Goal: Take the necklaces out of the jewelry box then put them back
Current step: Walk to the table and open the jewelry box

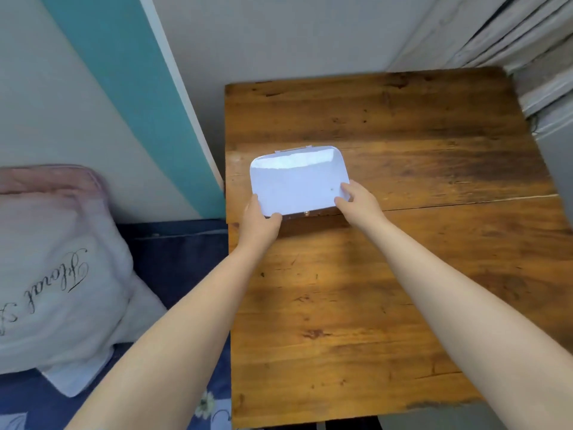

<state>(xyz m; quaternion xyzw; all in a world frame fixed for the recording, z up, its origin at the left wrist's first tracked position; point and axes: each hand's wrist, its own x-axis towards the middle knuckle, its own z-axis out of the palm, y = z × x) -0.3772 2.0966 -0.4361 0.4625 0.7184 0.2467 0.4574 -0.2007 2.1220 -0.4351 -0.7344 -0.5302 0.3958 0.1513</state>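
Note:
A pale lavender jewelry box (296,180) with rounded corners lies closed on the wooden table (403,125), near the table's left edge. A small metal clasp (306,213) shows on its near side and a hinge on its far side. My left hand (259,220) grips the box's near left corner, thumb on the lid. My right hand (356,198) holds the near right corner, fingers on the lid. No necklaces are visible; the inside of the box is hidden.
The table reaches a grey wall at the back. Left of it are a bed with dark blue bedding (173,252) and a white pillow with script lettering (55,274). A teal panel (133,97) leans against the wall. Grey slats (508,29) stand at the back right.

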